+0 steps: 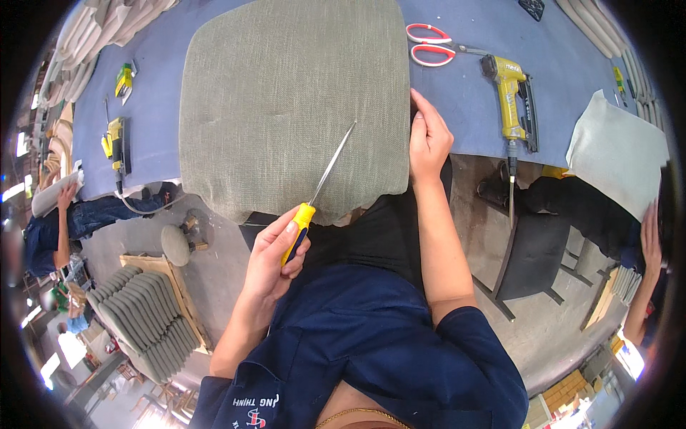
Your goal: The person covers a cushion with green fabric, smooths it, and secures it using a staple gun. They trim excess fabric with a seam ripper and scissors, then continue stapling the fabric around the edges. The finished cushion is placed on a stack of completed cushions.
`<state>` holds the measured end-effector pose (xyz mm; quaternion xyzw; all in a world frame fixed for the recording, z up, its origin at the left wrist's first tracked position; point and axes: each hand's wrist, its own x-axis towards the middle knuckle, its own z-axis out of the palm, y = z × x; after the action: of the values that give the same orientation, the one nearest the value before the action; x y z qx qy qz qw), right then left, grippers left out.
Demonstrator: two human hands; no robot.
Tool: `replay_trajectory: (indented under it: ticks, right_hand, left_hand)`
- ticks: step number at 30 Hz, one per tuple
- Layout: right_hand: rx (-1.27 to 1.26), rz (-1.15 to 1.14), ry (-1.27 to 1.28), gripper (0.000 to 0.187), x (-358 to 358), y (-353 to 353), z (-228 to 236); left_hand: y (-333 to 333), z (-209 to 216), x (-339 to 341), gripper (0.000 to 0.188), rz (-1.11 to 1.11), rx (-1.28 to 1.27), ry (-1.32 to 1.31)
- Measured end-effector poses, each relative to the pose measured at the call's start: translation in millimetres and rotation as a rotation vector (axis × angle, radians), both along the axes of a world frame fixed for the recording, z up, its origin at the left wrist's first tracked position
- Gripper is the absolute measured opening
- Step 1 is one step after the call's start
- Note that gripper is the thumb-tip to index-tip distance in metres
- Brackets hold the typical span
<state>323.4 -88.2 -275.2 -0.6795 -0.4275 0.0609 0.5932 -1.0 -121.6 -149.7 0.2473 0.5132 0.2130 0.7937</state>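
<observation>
A grey-green upholstered chair seat (286, 86) lies in front of me, its near edge jutting past the blue worktable. My left hand (275, 247) is closed round the yellow and blue handle of a screwdriver-like tool (330, 170). Its thin metal shaft slants up to the right over the fabric, and the pointed tip is at or just above the cloth. At the seat's right edge is my right hand (430, 136), its fingers curled against the side and partly hidden there. Some loose fabric shows at the near edge, below the tool.
Red-and-white scissors (432, 53) and a yellow staple gun (511, 96) with a hose lie right of the seat. Another staple gun (116, 143) is on the left. Co-workers stand at both sides, one holding a pale cloth piece (618, 143). Stacked grey seats (146, 322) stand lower left.
</observation>
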Motion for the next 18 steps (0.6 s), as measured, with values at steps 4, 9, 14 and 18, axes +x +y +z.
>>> replay_trajectory:
  ticks: [4, 9, 14, 18]
  right_hand:
    - [-0.011, 0.019, 0.043, 0.038, -2, -1, 2]
    - [-0.005, 0.02, 0.017, 0.039, 1, -1, 1]
    - [-0.013, 0.022, 0.006, 0.039, 2, -3, -1]
    - [-0.007, 0.032, 0.0, 0.04, 1, -4, 2]
  left_hand:
    - [-15, 2, 4, 0.047, -0.144, 0.344, 0.305]
    - [-16, 11, 12, 0.044, -0.18, 0.436, 0.388]
    - [-13, 12, 17, 0.047, -0.115, 0.24, 0.268]
    - [-6, 2, -3, 0.052, 0.231, -0.581, -0.549]
